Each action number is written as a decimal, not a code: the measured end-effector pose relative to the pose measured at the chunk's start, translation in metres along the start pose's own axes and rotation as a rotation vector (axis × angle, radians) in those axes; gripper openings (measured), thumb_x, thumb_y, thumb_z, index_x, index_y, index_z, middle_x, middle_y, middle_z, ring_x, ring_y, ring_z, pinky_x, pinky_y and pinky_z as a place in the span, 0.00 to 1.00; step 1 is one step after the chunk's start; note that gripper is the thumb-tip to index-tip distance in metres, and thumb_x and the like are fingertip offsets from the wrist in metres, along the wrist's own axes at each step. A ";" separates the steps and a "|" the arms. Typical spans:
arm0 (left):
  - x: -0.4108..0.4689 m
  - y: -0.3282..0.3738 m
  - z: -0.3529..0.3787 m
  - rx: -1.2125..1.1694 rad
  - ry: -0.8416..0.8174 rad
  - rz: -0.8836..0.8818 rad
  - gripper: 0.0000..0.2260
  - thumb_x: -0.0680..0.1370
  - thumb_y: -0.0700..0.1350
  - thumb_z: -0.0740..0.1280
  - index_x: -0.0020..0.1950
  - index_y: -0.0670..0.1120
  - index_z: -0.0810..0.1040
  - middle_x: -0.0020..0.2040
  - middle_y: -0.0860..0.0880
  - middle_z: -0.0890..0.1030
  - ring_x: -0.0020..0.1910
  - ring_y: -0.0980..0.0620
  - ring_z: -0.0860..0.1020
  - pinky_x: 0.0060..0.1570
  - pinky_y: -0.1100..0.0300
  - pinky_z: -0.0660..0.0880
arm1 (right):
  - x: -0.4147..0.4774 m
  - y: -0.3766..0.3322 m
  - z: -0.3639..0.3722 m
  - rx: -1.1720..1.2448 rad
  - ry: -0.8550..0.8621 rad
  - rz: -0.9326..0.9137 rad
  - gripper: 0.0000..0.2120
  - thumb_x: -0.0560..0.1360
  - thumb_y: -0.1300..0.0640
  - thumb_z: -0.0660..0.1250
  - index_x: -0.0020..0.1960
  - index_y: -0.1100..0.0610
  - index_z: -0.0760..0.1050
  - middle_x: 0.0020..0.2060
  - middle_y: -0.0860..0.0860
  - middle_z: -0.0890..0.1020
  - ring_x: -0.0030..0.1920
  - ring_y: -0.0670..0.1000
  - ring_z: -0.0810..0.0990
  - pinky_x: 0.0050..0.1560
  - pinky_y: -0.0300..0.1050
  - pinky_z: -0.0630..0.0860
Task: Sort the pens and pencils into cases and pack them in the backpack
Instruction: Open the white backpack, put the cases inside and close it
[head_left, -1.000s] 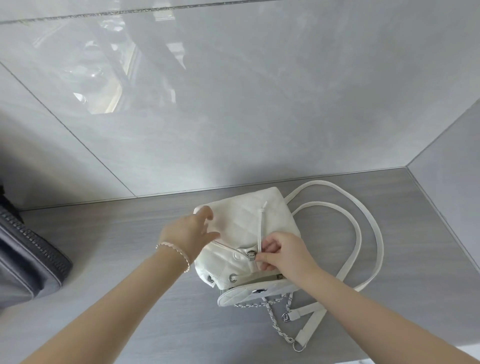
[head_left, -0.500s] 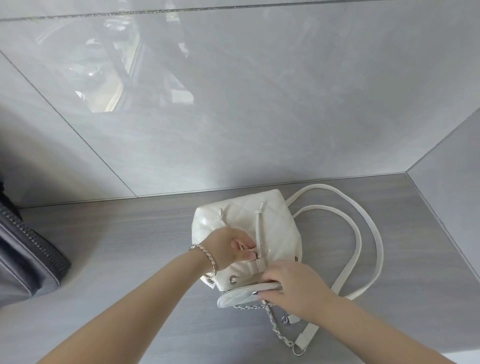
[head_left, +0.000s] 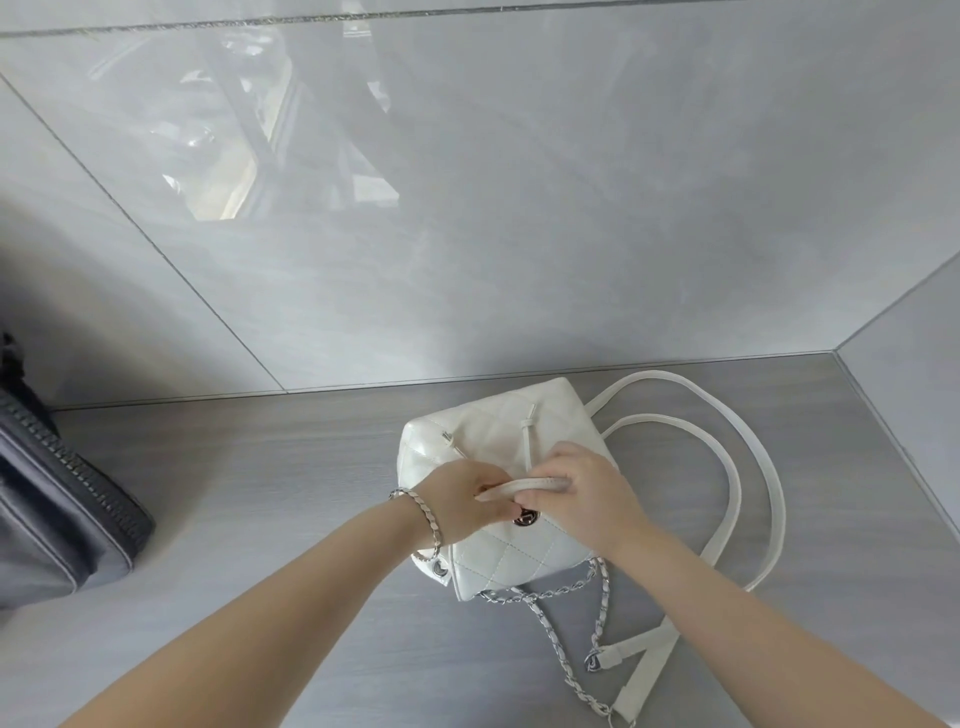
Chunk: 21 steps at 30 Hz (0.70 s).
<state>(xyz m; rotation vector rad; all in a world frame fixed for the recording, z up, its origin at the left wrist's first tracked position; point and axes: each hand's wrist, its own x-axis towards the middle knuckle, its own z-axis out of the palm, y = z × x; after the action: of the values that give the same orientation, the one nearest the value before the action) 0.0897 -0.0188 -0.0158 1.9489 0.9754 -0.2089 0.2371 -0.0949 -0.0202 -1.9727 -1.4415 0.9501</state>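
White quilted backpack (head_left: 498, 436) lies on the grey tabletop (head_left: 260, 493) by the wall (head_left: 519, 208). My left hand (head_left: 460, 506) and right hand (head_left: 584, 493) both have fingers (head_left: 558, 470) curled round its top handle (head_left: 524, 486). I judge I'm fastening it: I should hold the body steady and press the snap (head_left: 527, 517) squarely.

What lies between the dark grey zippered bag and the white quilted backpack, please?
In the head view, only bare grey countertop separates the dark grey zippered bag from the white quilted backpack.

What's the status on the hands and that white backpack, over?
Left hand, right hand both gripping white strap on backpack. Nothing blocking.
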 end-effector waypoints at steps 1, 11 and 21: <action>0.002 0.001 0.000 -0.002 0.015 -0.007 0.05 0.76 0.48 0.66 0.43 0.47 0.77 0.32 0.54 0.70 0.35 0.55 0.69 0.36 0.64 0.64 | 0.003 0.000 0.000 0.064 0.029 0.024 0.04 0.64 0.54 0.75 0.33 0.48 0.80 0.35 0.47 0.74 0.36 0.44 0.74 0.39 0.39 0.66; 0.011 0.006 0.007 -0.180 0.184 -0.144 0.12 0.76 0.43 0.67 0.50 0.47 0.63 0.47 0.49 0.72 0.47 0.49 0.70 0.47 0.61 0.66 | -0.018 0.027 0.027 -0.139 0.486 -0.286 0.10 0.69 0.45 0.66 0.44 0.50 0.81 0.41 0.49 0.75 0.46 0.47 0.69 0.52 0.39 0.67; 0.018 0.010 0.010 -0.143 0.235 -0.215 0.15 0.76 0.42 0.67 0.46 0.43 0.59 0.34 0.53 0.62 0.30 0.57 0.60 0.30 0.64 0.59 | -0.030 0.026 0.053 -0.210 0.620 -0.272 0.08 0.69 0.49 0.67 0.35 0.52 0.80 0.33 0.46 0.79 0.42 0.47 0.71 0.47 0.41 0.66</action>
<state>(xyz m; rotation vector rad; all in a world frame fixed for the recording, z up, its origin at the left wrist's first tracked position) 0.1111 -0.0191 -0.0240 1.7635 1.3196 -0.0297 0.2049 -0.1309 -0.0658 -1.9046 -1.4164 0.0490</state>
